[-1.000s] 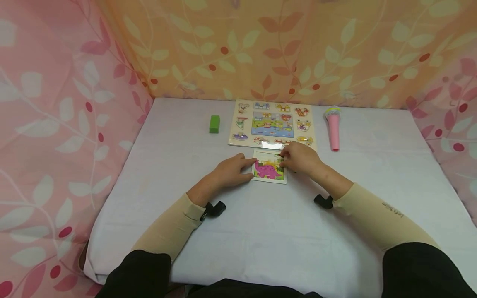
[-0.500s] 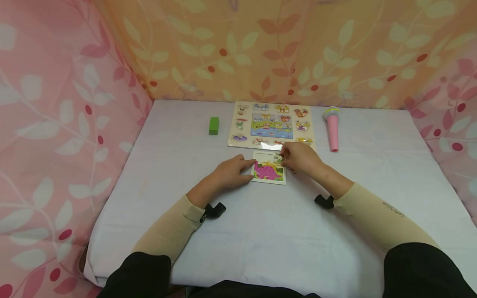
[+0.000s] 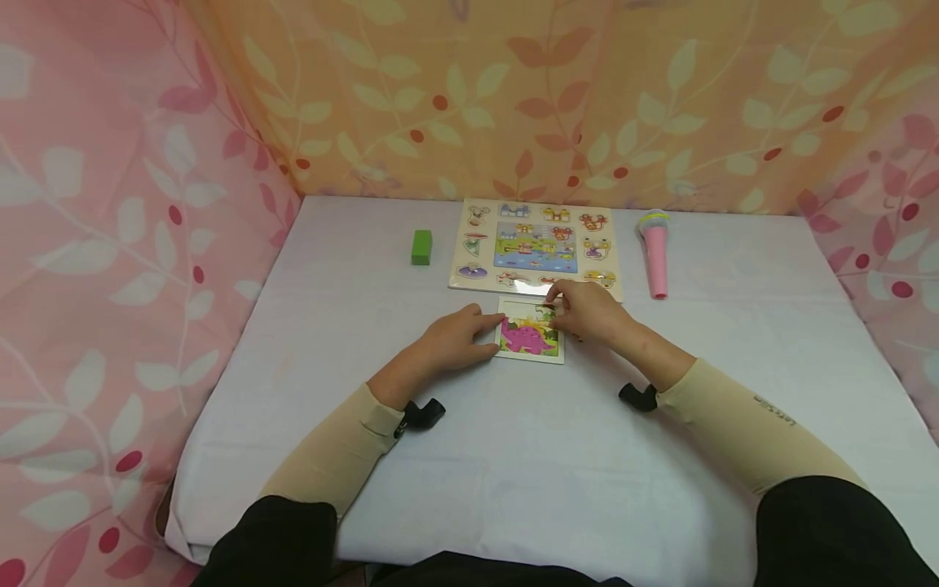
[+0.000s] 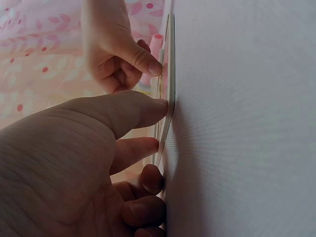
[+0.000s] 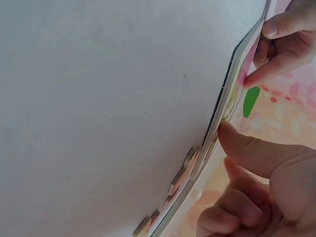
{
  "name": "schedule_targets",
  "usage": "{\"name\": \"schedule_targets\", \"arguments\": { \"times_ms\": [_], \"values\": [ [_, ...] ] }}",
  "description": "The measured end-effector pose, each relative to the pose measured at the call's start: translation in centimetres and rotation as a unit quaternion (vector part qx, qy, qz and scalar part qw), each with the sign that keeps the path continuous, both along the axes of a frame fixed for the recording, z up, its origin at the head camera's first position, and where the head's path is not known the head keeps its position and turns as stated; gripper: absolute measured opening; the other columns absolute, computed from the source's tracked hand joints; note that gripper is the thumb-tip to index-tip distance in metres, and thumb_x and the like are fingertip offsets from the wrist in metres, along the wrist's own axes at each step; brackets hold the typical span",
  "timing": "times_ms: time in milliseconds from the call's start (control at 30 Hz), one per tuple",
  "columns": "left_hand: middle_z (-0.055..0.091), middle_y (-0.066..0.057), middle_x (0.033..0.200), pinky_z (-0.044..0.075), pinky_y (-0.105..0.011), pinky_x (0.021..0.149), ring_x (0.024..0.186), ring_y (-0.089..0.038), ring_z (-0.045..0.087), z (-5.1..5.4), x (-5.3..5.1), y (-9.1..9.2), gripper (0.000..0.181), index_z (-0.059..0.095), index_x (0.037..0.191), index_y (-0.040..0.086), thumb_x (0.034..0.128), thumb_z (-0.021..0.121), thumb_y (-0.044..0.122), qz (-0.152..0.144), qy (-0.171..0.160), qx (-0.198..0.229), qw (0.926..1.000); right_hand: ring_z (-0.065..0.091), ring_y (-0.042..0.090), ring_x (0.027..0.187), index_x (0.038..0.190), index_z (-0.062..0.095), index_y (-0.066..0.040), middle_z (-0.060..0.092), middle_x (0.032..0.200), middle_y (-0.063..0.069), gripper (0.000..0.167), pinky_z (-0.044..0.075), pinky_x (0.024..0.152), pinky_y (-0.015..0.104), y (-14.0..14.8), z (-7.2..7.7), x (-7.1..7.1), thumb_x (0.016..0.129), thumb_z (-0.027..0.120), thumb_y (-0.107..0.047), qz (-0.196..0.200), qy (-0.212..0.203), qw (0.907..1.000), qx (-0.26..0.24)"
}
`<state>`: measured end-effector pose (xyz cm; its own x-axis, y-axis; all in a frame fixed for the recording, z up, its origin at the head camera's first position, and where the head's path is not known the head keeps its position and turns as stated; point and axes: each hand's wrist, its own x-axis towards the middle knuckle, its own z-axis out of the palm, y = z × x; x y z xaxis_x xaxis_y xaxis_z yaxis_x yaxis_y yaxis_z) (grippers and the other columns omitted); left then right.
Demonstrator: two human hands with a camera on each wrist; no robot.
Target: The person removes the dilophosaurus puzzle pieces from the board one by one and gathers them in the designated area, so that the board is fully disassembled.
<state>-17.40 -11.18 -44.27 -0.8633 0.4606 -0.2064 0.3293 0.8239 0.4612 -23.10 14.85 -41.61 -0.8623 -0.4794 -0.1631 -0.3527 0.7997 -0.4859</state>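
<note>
Dinosaur puzzle (image 3: 528,337) lies between left hand (image 3: 453,337), unclenched against its edge, and right hand (image 3: 591,311), grasp unclear

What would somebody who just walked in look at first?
Probably the bright pink dinosaur puzzle on the white table, with the left hand and right hand at its opposite sides. Next might come the pink microphone, lying towards the back right, and the green block, left of the bigger puzzle board.
</note>
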Motion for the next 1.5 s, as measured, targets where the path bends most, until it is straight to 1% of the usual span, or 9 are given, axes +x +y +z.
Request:
{"name": "schedule_targets", "arguments": {
  "times_ms": [200,300,433,533,633,767,933,1167,1500],
  "values": [
    [0.05,-0.002,0.101,0.038,-0.03,0.067,0.082,-0.017,0.049,-0.1,0.0,0.1,0.062,0.047,0.156,0.024,0.0986,0.066,0.039,-0.003,0.002,0.001,1.0,0.057,0.018,0.052,0.119,0.068,-0.006,0.059,0.062,0.004,0.038,0.042,0.064,0.038,0.3,0.2,-0.1,0.09,0.081,-0.026,0.002,-0.008,0.9998,0.018],
    [0.05,-0.002,0.101,0.038,-0.03,0.067,0.082,-0.017,0.05,-0.1,0.0,0.1,0.062,0.047,0.156,0.024,0.0986,0.066,0.039,-0.002,0.003,0.002,1.0,0.056,0.019,0.055,0.117,0.07,-0.006,0.059,0.064,0.004,0.038,0.042,0.064,0.037,0.5,0.1,-0.3,0.089,0.081,-0.029,0.005,-0.007,0.9997,0.021],
    [0.05,-0.001,0.101,0.037,-0.029,0.066,0.081,-0.017,0.049,-0.2,0.0,0.2,0.062,0.047,0.156,0.025,0.0986,0.066,0.04,-0.006,0.004,-0.001,1.0,0.057,0.023,0.072,0.118,0.075,-0.008,0.066,0.08,0.006,0.037,0.043,0.068,0.039,0.8,-0.1,-0.5,0.089,0.081,-0.031,0.011,0.01,0.9995,0.028],
    [0.05,-0.001,0.101,0.036,-0.029,0.065,0.081,-0.017,0.049,-0.2,0.0,0.2,0.062,0.047,0.156,0.025,0.0988,0.065,0.04,-0.007,0.003,-0.004,1.0,0.06,0.026,0.09,0.118,0.077,-0.008,0.074,0.101,0.009,0.037,0.047,0.079,0.043,1.0,-0.1,-0.6,0.089,0.081,-0.03,0.018,0.022,0.9991,0.031],
    [0.05,-0.002,0.101,0.036,-0.029,0.065,0.08,-0.017,0.049,-0.1,0.1,0.3,0.062,0.047,0.156,0.026,0.0988,0.066,0.039,-0.005,0.001,-0.003,1.0,0.062,0.027,0.099,0.118,0.078,-0.007,0.074,0.114,0.011,0.036,0.048,0.086,0.046,1.1,-0.1,-0.7,0.09,0.08,-0.03,0.031,0.027,0.9986,0.032],
    [0.05,-0.001,0.101,0.036,-0.029,0.065,0.081,-0.017,0.049,-0.1,0.1,0.3,0.062,0.047,0.156,0.026,0.0988,0.066,0.04,-0.003,0.001,-0.005,1.0,0.059,0.026,0.088,0.119,0.077,-0.008,0.074,0.097,0.008,0.037,0.047,0.075,0.042,1.1,0.2,-0.5,0.091,0.08,-0.032,0.038,0.023,0.9982,0.041],
    [0.05,-0.001,0.101,0.037,-0.028,0.066,0.081,-0.016,0.049,-0.1,0.1,0.3,0.062,0.047,0.156,0.025,0.0987,0.066,0.04,-0.005,0.003,-0.006,1.0,0.051,0.023,0.073,0.121,0.075,-0.01,0.058,0.071,0.003,0.039,0.038,0.062,0.037,1.5,1.1,-0.2,0.091,0.079,-0.034,0.039,0.021,0.9974,0.057],
    [0.05,-0.002,0.102,0.038,-0.029,0.067,0.082,-0.017,0.05,0.0,0.2,0.2,0.063,0.047,0.156,0.022,0.0986,0.067,0.038,-0.003,0.002,0.003,1.0,0.052,0.021,0.063,0.122,0.075,-0.011,0.056,0.071,0.004,0.037,0.038,0.059,0.036,2.3,2.7,0.4,0.091,0.079,-0.03,0.042,0.031,0.9965,0.065],
    [0.05,-0.002,0.101,0.038,-0.029,0.066,0.082,-0.017,0.05,-0.3,0.1,-0.1,0.063,0.047,0.156,0.023,0.0984,0.066,0.039,0.003,0.0,0.005,1.0,0.048,0.02,0.063,0.119,0.075,-0.007,0.053,0.067,0.002,0.034,0.036,0.057,0.035,4.1,4.1,1.6,0.091,0.079,-0.025,0.05,0.07,0.9942,0.065]
  ]
}}
